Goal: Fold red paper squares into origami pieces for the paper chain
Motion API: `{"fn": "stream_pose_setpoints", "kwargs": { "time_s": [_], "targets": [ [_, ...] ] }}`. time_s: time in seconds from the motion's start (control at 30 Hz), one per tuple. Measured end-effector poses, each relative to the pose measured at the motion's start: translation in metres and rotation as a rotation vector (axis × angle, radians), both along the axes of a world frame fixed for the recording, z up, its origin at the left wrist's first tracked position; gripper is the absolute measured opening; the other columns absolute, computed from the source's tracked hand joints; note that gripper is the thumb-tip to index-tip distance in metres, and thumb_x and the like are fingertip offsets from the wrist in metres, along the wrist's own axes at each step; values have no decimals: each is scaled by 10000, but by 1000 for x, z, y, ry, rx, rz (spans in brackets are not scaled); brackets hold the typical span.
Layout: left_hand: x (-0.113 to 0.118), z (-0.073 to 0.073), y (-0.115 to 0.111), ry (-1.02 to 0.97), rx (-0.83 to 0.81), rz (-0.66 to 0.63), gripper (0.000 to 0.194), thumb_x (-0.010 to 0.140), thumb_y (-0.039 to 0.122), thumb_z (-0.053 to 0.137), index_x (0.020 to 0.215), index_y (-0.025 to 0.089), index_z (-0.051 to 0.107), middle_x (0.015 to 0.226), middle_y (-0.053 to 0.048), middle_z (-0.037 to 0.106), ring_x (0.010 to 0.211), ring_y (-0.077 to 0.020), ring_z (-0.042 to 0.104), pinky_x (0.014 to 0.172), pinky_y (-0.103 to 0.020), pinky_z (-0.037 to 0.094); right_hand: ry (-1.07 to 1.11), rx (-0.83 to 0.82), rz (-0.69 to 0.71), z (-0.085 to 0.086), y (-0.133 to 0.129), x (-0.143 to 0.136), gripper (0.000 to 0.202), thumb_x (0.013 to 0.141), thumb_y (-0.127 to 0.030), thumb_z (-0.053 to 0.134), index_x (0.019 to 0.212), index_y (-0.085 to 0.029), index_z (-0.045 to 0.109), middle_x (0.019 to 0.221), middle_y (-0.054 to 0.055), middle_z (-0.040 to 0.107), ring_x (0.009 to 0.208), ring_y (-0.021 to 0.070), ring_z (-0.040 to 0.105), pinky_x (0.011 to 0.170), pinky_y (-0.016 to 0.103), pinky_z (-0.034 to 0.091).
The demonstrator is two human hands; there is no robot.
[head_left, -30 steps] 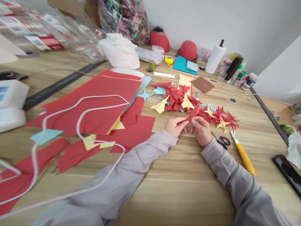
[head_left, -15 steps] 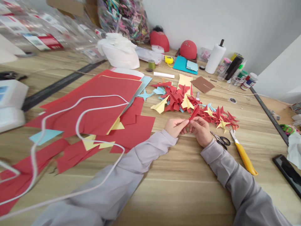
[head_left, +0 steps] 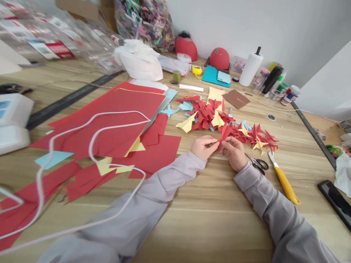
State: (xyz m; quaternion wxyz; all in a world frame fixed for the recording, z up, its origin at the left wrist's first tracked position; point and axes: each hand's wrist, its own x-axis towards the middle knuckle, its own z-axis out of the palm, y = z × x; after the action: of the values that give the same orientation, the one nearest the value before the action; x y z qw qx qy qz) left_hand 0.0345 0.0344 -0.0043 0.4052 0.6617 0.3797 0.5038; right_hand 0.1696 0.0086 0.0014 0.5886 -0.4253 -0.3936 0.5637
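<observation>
A small folded piece of red paper [head_left: 225, 133] stands between my two hands, pinched at its lower part. My left hand [head_left: 204, 147] grips its left side with thumb and fingers together. On the other side my right hand [head_left: 233, 151] pinches it the same way. Just behind the hands lies a heap of folded red paper shapes [head_left: 204, 117], with some yellow and blue ones among them. More red folded stars [head_left: 256, 133] spread to the right of it. Fingers hide the lower end of the held paper.
Scissors [head_left: 259, 163] and a yellow-handled utility knife [head_left: 286, 184] lie right of my right hand. Red paper sheets [head_left: 109, 124] cover the left, crossed by a white cable [head_left: 90, 146]. A black phone [head_left: 336, 201] rests at the right edge. Behind stand a white bottle [head_left: 251, 67] and several jars.
The red paper between my fingers has opened out from a narrow strip into a wider shape. Both hands have stayed nearly in place.
</observation>
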Motion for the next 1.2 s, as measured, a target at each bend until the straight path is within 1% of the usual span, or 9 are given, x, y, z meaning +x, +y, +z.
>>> {"fn": "stream_pose_setpoints", "kwargs": {
  "time_s": [0.1, 0.2, 0.3, 0.4, 0.63, 0.73, 0.87, 1.03, 1.2],
  "targets": [
    [-1, 1, 1, 12, 71, 17, 154, 724, 268, 613, 749, 162, 722, 775, -75, 676, 669, -140, 609, 572, -230, 494, -11, 4, 3, -1, 0, 0, 202, 653, -301, 718, 710, -193, 557, 499, -52, 574, 424, 85, 500, 435, 209, 410],
    [-1, 3, 1, 4, 111, 1, 158, 734, 256, 606, 773, 165, 729, 816, -91, 686, 726, -159, 628, 602, -246, 509, -35, 13, 14, -2, -1, 1, 177, 662, -298, 708, 722, -188, 583, 520, -45, 578, 446, 83, 499, 452, 211, 412],
    [-1, 2, 1, -3, 141, -20, 163, 736, 232, 595, 801, 169, 731, 871, -100, 687, 801, -175, 638, 666, -267, 526, -69, 26, 14, -4, 0, 2, 149, 669, -290, 694, 711, -175, 609, 525, -35, 580, 458, 86, 501, 460, 216, 405],
    [0, 1, 1, -11, 163, -30, 168, 729, 210, 586, 802, 162, 730, 884, -108, 682, 819, -178, 640, 702, -287, 534, -94, 41, 14, -6, 1, 2, 119, 679, -271, 677, 684, -166, 621, 516, -30, 582, 453, 86, 498, 471, 220, 404],
    [-1, 1, 1, 12, 129, -49, 145, 718, 207, 597, 766, 168, 728, 901, -105, 687, 844, -186, 643, 664, -277, 538, -90, 37, 21, -8, 0, 2, 92, 679, -243, 661, 679, -171, 603, 493, -39, 573, 406, 90, 488, 420, 221, 393],
    [-1, 0, 1, 8, 140, -60, 132, 713, 197, 607, 753, 155, 725, 888, -115, 692, 825, -190, 648, 643, -279, 541, -82, 59, 7, -7, 0, 2, 75, 668, -196, 648, 687, -174, 579, 506, -43, 577, 405, 91, 497, 414, 221, 400],
    [0, -4, 1, -31, 160, -57, 97, 703, 180, 626, 723, 151, 717, 865, -114, 696, 797, -189, 657, 628, -280, 546, -65, 81, -12, -7, 0, 2, 104, 636, -139, 632, 684, -179, 549, 528, -48, 582, 408, 90, 495, 409, 221, 406],
    [0, -8, 3, -35, 171, -71, 82, 709, 160, 631, 718, 158, 712, 893, -113, 696, 804, -187, 663, 620, -278, 553, -60, 69, -37, -6, 1, 1, 143, 607, -129, 637, 673, -190, 524, 524, -60, 567, 417, 93, 489, 404, 224, 408],
    [1, -9, 2, -38, 156, -82, 77, 711, 162, 635, 723, 159, 711, 913, -112, 696, 802, -187, 664, 613, -280, 554, -44, 71, -23, -5, 1, 1, 141, 610, -134, 629, 666, -192, 513, 502, -70, 538, 396, 86, 461, 385, 220, 380]
  ]
}}
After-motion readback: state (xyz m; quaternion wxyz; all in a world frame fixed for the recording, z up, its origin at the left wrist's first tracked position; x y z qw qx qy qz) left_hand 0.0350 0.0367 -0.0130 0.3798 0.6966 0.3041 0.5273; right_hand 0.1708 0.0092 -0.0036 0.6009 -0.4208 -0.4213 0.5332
